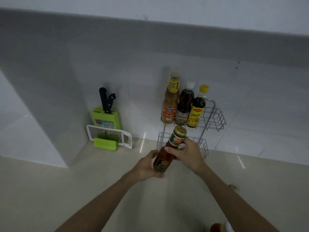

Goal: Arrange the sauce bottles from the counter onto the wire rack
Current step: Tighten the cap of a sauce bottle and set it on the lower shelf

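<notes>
Both hands clamp one red sauce bottle (164,152), tilted, cap forward: left hand (147,166) cups the base, right hand (187,152) grips the neck, probably steadying it for placement. Wire rack (215,118) just beyond the hands; upper shelf has three bottles (183,104), lower looks empty.

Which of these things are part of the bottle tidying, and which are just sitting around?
Part of the job:
red sauce bottle
left hand
right hand
wire rack
three racked bottles
bottle at bottom edge

Just sitting around:
knife block
grater
</notes>
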Tool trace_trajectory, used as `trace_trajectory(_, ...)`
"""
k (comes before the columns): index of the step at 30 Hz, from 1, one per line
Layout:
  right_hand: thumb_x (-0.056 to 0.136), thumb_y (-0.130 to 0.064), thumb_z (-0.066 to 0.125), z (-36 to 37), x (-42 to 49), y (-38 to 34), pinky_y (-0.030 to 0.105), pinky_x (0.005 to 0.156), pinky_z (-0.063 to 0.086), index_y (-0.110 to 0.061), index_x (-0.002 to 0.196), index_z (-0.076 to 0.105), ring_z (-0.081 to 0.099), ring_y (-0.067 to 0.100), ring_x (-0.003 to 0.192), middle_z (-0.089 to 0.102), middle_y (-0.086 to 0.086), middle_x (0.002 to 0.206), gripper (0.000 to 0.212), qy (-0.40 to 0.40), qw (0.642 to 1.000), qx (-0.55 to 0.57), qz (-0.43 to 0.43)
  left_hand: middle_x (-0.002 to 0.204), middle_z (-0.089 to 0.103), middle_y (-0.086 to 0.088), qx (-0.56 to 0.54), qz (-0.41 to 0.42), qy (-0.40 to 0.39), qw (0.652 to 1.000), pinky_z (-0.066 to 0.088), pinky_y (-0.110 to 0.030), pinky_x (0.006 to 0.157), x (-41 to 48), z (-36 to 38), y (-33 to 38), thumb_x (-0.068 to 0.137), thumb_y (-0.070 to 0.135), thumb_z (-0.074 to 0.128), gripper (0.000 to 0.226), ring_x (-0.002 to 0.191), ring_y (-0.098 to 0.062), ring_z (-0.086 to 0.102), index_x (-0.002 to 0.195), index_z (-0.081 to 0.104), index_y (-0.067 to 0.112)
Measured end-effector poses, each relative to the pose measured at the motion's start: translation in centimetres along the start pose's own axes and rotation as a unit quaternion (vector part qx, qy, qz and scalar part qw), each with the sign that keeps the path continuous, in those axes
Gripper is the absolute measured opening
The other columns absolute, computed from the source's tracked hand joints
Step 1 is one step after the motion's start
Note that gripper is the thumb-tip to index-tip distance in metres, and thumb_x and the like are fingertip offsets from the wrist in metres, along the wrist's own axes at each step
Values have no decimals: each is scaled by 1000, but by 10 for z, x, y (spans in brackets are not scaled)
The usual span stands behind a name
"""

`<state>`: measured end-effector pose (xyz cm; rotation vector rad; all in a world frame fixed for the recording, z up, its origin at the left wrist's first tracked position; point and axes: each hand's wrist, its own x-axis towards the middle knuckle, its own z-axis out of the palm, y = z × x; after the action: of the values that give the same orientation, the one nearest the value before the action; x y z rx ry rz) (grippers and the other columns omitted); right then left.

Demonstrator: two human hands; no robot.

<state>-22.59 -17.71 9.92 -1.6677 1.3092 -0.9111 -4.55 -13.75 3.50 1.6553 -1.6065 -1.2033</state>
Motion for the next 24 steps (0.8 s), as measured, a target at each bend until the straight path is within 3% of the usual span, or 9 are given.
trace_trajectory(3,67,-35,85,9,19,14,10,64,46,-19,105,64,63,5,78,66,-11,90,46,115,990,-73,-45,156,29,-1,18,-37,2,999,31,-21,100,32,-15,-5,74,16,76,98,141,-19,31,152,16,20)
trace_trajectory(5,67,-33,85,13,32,20,4,62,43,-23,105,63,60,-4,79,65,-16,88,45,145,986,-55,-66,158,25,-2,12,-58,-4,998,33,-23,101,48,-20,-7,78,12,70,93,141,-20,30,152,14,23)
trace_trajectory(8,70,-26,84,21,50,30,7,70,48,-34,102,57,61,-6,88,64,-16,92,42,111,989,-31,-88,160,20,-2,-6,-93,-26,995,33,-26,104,69,-21,-9,79,10,66,92,143,-21,26,152,11,25)
trace_trajectory(11,73,-26,82,29,63,40,3,67,43,-40,98,52,56,-16,85,61,-18,89,41,96,987,-80,-99,161,14,-1,-45,-116,-41,991,29,-27,107,84,-15,-10,80,8,63,92,146,-20,19,153,9,22)
trace_trajectory(15,75,-26,80,38,80,61,-3,65,37,-26,102,61,55,-13,76,62,-13,86,33,64,989,-112,-74,161,12,-4,-53,-131,-64,988,29,-28,107,99,-5,-13,81,1,58,90,147,-22,16,153,6,18)
trace_trajectory(17,76,-26,78,40,91,68,2,69,38,-18,109,61,59,1,83,68,-7,92,38,54,990,-120,-51,161,13,-5,-55,-133,-71,987,30,-27,104,106,-4,-14,82,-2,55,88,147,-23,17,152,7,18)
trace_trajectory(20,78,-27,77,42,106,73,26,80,49,-13,117,58,64,21,100,71,6,108,45,41,990,-131,-16,160,15,-4,-57,-127,-86,987,30,-24,99,112,-5,-16,81,-4,54,88,145,-23,19,152,9,21)
trace_trajectory(24,78,-28,76,43,121,77,31,83,50,-11,119,55,64,27,103,70,9,111,49,15,987,-160,-3,161,13,-3,-56,-133,-92,985,28,-22,96,116,-6,-20,82,-5,52,87,145,-22,19,152,8,21)
